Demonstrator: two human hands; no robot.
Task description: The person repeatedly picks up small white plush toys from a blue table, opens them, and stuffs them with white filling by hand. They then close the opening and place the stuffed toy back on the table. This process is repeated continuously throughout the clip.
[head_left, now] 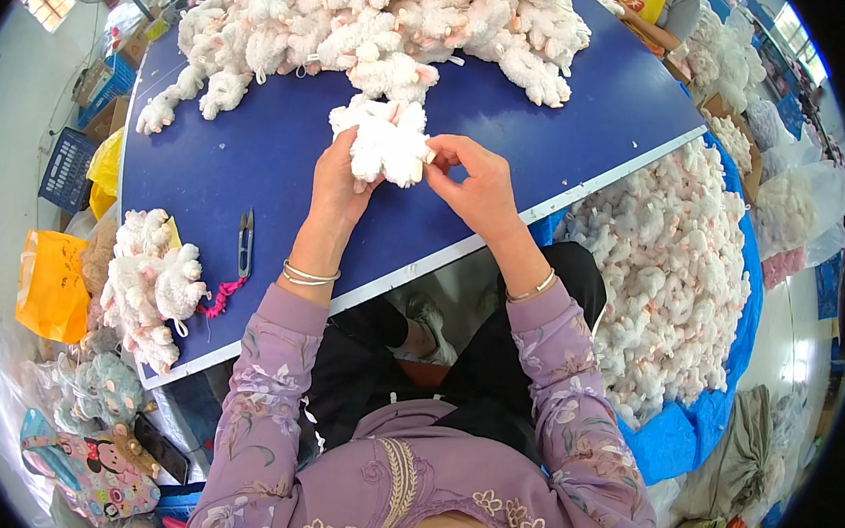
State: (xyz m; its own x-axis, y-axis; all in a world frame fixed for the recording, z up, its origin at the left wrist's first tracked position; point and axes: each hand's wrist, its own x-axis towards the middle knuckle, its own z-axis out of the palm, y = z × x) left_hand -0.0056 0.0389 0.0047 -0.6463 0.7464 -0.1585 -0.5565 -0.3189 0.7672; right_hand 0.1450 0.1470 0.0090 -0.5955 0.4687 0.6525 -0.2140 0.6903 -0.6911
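Note:
A small white plush toy (392, 145) is held up over the near part of the blue table. Wrapped round its left side is my left hand (338, 173), with fingers partly hidden behind the plush. My right hand (474, 179) pinches at the toy's right edge, thumb and forefinger together; whatever small bit lies between them is too small to make out. Just beyond, a large heap of similar white plush toys (362, 21) covers the far side of the table. Thread snips (246, 240) with a pink cord tied on lie to the left of my left forearm.
The blue table (511, 142) has a pale metal edge. A smaller pile of plush toys (153, 283) sits at its left corner. To my right stands a blue-lined container full of plush pieces (660, 273). Another person (651, 14) is at the far right.

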